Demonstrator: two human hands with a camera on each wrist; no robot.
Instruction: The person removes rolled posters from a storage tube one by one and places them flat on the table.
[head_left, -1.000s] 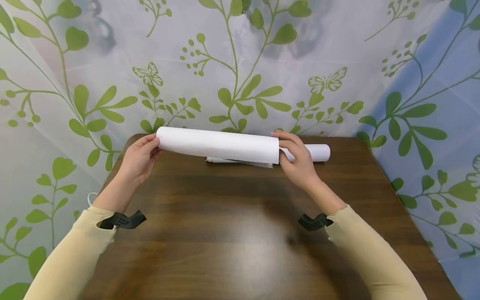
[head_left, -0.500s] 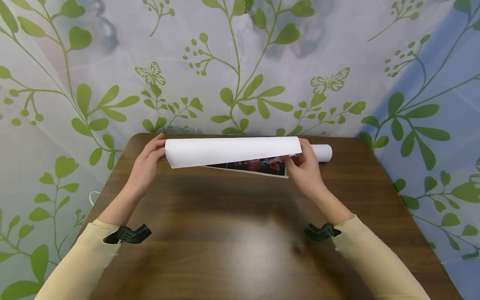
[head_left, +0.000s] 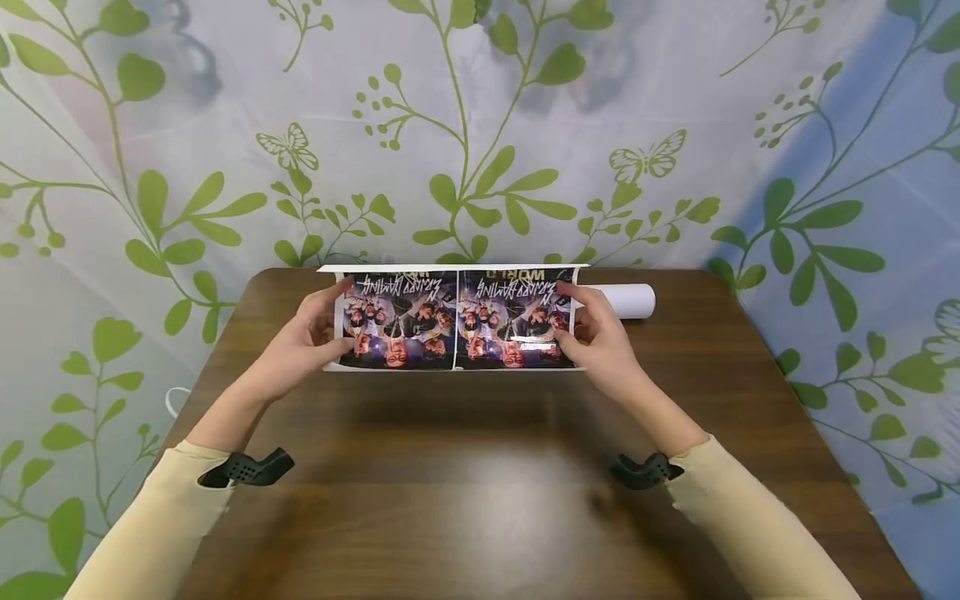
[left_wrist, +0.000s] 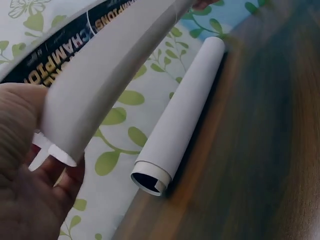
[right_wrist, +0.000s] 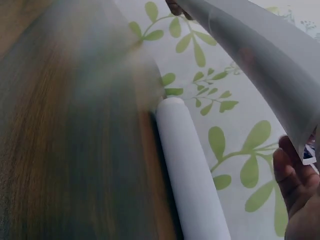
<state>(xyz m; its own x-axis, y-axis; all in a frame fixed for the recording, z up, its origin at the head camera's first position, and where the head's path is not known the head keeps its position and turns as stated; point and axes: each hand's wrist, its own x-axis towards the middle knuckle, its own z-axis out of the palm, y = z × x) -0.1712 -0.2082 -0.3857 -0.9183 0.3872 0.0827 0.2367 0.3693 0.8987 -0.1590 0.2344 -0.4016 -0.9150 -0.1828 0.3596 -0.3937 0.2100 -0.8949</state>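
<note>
A curled poster with a white back and a dark printed front faces the head camera. Two matching group pictures stand upside down on it, split by a thin white line. My left hand grips its left end, thumb on the lower front and fingers at the upper part. At the other end my right hand holds it the same way. The left wrist view shows the poster's white back and bold lettering on its inner side. Seen from both wrists, the poster is raised above the table.
Behind the poster, a rolled white sheet lies along the far edge of the brown wooden table; its hollow end shows in the left wrist view. A white curtain with green leaves hangs behind. A white cord loops beside the left edge.
The poster was a white roll, back outward. My hands have turned and spread it so the printed front shows. Both hands now sit slightly lower, with thumbs on the front.
</note>
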